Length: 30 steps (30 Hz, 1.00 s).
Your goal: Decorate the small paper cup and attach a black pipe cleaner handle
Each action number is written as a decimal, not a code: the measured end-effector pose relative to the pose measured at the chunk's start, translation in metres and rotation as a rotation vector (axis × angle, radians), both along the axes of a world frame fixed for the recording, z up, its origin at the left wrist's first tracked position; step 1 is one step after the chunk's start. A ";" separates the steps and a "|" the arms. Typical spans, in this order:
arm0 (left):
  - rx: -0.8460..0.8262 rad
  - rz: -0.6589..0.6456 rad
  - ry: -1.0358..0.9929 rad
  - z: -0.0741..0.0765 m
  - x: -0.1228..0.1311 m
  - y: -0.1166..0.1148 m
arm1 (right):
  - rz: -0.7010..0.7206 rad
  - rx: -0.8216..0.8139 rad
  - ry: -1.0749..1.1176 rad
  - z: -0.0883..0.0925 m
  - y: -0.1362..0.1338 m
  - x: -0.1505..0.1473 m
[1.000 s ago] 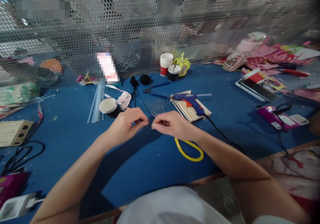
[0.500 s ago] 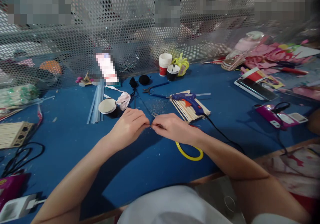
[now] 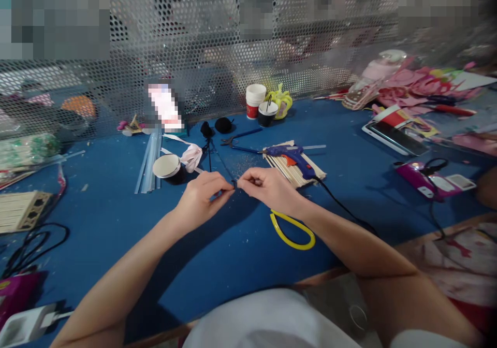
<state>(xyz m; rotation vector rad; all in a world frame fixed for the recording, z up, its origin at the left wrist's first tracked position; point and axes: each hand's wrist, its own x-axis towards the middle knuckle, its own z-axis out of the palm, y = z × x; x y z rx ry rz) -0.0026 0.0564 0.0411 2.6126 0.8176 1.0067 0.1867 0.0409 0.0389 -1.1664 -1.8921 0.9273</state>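
Note:
My left hand (image 3: 204, 195) is closed in a pinch, thumb and forefinger meeting above the blue table. Close to its fingertips is my right hand (image 3: 269, 187), also pinched. Between the two sets of fingertips shows a tiny dark, thin piece (image 3: 235, 184), too small to name. Past my left hand stands a dark cup with a white rim (image 3: 167, 167), beside a pale pink ribbon (image 3: 191, 156). A blue glue gun (image 3: 294, 156) rests on a panel of pale sticks (image 3: 276, 168), right of my right hand. Below my right wrist lies a yellow tube loop (image 3: 294, 235).
Blue-handled pliers (image 3: 240, 143) and black balls (image 3: 223, 125) lie behind the hands. Clear glue sticks (image 3: 148, 161) are at left. White paper cups (image 3: 256, 99) stand near the perforated metal screen (image 3: 217, 53). A phone (image 3: 399, 137) and a purple power strip (image 3: 433, 179) sit right.
My fingertips have risen slightly away from me. The right fingers have lifted and curled, and the small dark piece now shows between the hands.

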 end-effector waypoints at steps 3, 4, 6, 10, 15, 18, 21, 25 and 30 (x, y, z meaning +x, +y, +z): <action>0.149 0.015 0.088 0.001 0.000 -0.002 | 0.032 0.155 -0.167 -0.001 -0.001 -0.001; 0.165 0.013 0.112 0.002 0.000 -0.002 | 0.066 0.198 -0.215 -0.001 -0.001 0.000; 0.155 0.003 0.137 0.004 -0.002 -0.001 | 0.144 0.253 -0.272 0.001 -0.001 0.001; -0.007 -0.037 0.101 0.010 -0.005 0.002 | 0.236 0.181 -0.200 0.006 -0.002 0.004; -0.178 -0.058 0.019 0.009 -0.005 0.003 | 0.147 -0.059 0.003 0.008 -0.001 0.006; -0.083 -0.036 0.010 0.004 -0.002 0.001 | 0.075 -0.105 0.055 0.006 0.001 0.004; 0.093 -0.014 0.053 0.001 0.001 -0.003 | 0.013 -0.067 0.010 0.003 0.002 0.002; 0.196 -0.004 0.137 0.002 0.002 -0.006 | 0.055 0.125 -0.186 0.001 0.000 0.000; 0.022 -0.041 0.093 0.008 -0.003 0.000 | 0.268 0.217 -0.259 0.005 -0.003 0.002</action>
